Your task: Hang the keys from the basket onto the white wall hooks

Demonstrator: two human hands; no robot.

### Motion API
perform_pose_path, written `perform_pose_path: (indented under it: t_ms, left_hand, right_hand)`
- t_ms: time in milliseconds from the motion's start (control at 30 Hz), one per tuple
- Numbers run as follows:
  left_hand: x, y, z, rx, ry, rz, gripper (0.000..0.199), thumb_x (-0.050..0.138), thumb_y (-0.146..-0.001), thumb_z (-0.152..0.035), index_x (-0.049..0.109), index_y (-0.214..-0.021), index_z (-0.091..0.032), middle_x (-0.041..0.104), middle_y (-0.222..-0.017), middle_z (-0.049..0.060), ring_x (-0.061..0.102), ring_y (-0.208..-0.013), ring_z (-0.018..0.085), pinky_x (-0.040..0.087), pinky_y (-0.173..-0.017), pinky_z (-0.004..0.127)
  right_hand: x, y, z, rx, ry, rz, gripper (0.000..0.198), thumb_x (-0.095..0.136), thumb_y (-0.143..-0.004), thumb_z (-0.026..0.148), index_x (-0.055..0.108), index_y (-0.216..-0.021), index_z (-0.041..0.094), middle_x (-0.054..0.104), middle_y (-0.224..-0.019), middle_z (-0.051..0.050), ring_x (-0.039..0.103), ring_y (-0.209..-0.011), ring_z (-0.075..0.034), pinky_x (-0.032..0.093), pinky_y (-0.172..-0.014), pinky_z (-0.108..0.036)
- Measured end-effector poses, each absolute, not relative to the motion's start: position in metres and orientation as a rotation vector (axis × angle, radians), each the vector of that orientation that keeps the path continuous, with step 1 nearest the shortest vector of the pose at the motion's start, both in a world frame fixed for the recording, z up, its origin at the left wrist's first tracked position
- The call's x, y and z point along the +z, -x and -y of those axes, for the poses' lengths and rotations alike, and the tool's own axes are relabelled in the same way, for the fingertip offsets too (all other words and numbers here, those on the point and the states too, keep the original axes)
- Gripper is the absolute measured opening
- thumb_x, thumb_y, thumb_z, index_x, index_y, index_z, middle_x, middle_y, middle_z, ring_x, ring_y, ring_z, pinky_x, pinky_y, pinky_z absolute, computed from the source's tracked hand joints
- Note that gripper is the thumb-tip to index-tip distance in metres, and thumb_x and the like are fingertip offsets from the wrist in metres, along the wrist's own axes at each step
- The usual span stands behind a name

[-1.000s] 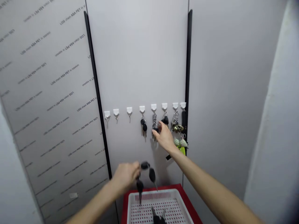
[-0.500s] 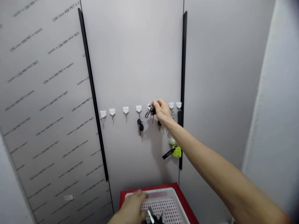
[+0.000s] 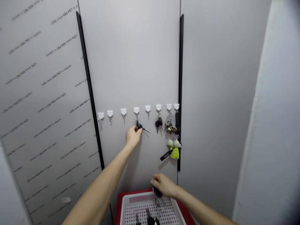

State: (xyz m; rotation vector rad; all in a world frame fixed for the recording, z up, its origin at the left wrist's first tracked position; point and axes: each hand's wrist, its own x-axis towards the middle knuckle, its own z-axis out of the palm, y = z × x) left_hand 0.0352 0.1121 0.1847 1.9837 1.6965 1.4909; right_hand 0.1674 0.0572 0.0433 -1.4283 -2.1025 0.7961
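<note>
My left hand [image 3: 133,137] is raised to the panel, its fingers closed on a bunch of black-headed keys [image 3: 139,126] just below a white hook [image 3: 136,111]. One key blade sticks out to the right of the fingertips. Lower down, my right hand [image 3: 164,185] grips another bunch of keys [image 3: 157,192] above the far right part of a white plastic basket [image 3: 133,199]. These keys are blurred and partly covered by the fingers. More black-headed keys [image 3: 150,220] lie in the basket near the bottom of the view.
A row of several white hooks crosses the panel. To the right hang black keys [image 3: 158,123], a bunch with a brass-coloured piece [image 3: 171,128], and a yellow-green key case [image 3: 174,153]. Black vertical handles [image 3: 181,93] edge the panel. The basket stands on a red surface [image 3: 119,203].
My right hand has come down from the hooks to the basket with keys in it. My left hand has risen from the basket to the keys under the hook.
</note>
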Motion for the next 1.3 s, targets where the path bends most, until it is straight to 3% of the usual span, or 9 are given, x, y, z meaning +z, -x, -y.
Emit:
perform_pose_path:
  t_ms: [133,267,400,567,733,867,1100,1200,1300]
  left_hand:
    - [0.207,-0.041,-0.107,1.614,-1.846,-1.268,0.014,0.041,-0.063,-0.029,0.046,-0.062,-0.016,0.053,-0.057,0.0,0.052,-0.054,0.012,0.036,-0.049,0.022]
    - [0.248,-0.042,-0.095,1.678,-1.579,-0.885,0.01,0.039,-0.063,-0.024,0.042,-0.067,-0.015,0.053,-0.061,0.0,0.051,-0.046,0.007,0.036,-0.044,0.019]
    - [0.274,-0.037,-0.083,1.744,-1.559,-0.747,0.01,0.04,-0.063,-0.024,0.039,-0.066,-0.015,0.052,-0.059,-0.002,0.051,-0.045,0.007,0.038,-0.045,0.019]
    - [0.272,-0.032,-0.074,1.767,-1.619,-0.745,0.011,0.042,-0.061,-0.025,0.039,-0.065,-0.015,0.051,-0.055,-0.003,0.05,-0.044,0.007,0.034,-0.042,0.018]
    - [0.259,-0.024,-0.062,1.709,-1.629,-0.733,0.012,0.042,-0.061,-0.026,0.041,-0.064,-0.015,0.052,-0.057,-0.002,0.05,-0.046,0.008,0.033,-0.042,0.018]
    - [0.218,-0.014,-0.046,1.45,-1.765,-0.875,0.014,0.042,-0.062,-0.029,0.043,-0.064,-0.015,0.052,-0.055,-0.001,0.049,-0.047,0.009,0.032,-0.042,0.019]
    - [0.082,-0.004,-0.03,0.933,-1.804,-1.012,0.02,0.04,-0.065,-0.036,0.04,-0.061,-0.016,0.046,-0.052,-0.002,0.04,-0.046,0.007,0.031,-0.044,0.019]
    - [0.029,-0.001,-0.024,0.828,-1.835,-1.094,0.024,0.04,-0.065,-0.038,0.043,-0.063,-0.015,0.047,-0.056,-0.002,0.042,-0.054,0.009,0.033,-0.05,0.019]
    - [-0.011,0.004,-0.016,0.678,-1.923,-1.237,0.023,0.042,-0.067,-0.037,0.048,-0.07,-0.015,0.051,-0.064,-0.002,0.045,-0.066,0.011,0.035,-0.059,0.02]
  right_hand:
    - [-0.004,-0.176,-0.039,0.821,1.512,2.175,0.014,0.036,-0.057,0.011,0.05,-0.053,0.011,0.033,-0.044,0.005,0.027,-0.043,-0.004,0.021,-0.039,-0.015]
    - [-0.002,-0.181,-0.039,0.789,1.502,2.31,0.016,0.039,-0.057,0.012,0.054,-0.055,0.011,0.039,-0.043,0.004,0.033,-0.042,-0.004,0.023,-0.039,-0.015]
    - [0.077,-0.188,-0.058,0.432,1.279,2.036,0.021,0.037,-0.066,0.021,0.055,-0.073,0.012,0.053,-0.061,-0.002,0.044,-0.054,-0.009,0.034,-0.051,-0.019]
    - [0.192,-0.197,-0.091,-0.109,1.127,1.485,0.033,0.044,-0.064,0.028,0.046,-0.094,0.015,0.052,-0.085,-0.007,0.048,-0.072,-0.015,0.037,-0.067,-0.029]
    - [0.211,-0.197,-0.114,-0.165,1.332,1.475,0.039,0.045,-0.06,0.019,0.043,-0.098,0.012,0.053,-0.068,-0.007,0.049,-0.066,-0.019,0.037,-0.062,-0.033]
    - [0.219,-0.2,-0.116,-0.121,1.182,1.406,0.025,0.04,-0.063,0.02,0.048,-0.086,0.013,0.053,-0.064,-0.004,0.049,-0.06,-0.014,0.038,-0.06,-0.028]
    - [0.247,-0.191,-0.101,0.074,0.948,1.495,0.024,0.039,-0.064,0.021,0.049,-0.084,0.013,0.053,-0.064,-0.001,0.047,-0.053,-0.008,0.038,-0.055,-0.023]
    - [0.196,-0.184,-0.078,0.319,0.991,1.77,0.022,0.04,-0.062,0.017,0.05,-0.081,0.014,0.055,-0.065,0.0,0.049,-0.055,-0.008,0.038,-0.055,-0.021]
    - [0.107,-0.178,-0.048,0.507,1.11,1.979,0.019,0.04,-0.06,0.013,0.053,-0.074,0.013,0.057,-0.067,-0.001,0.049,-0.059,-0.008,0.038,-0.057,-0.019]
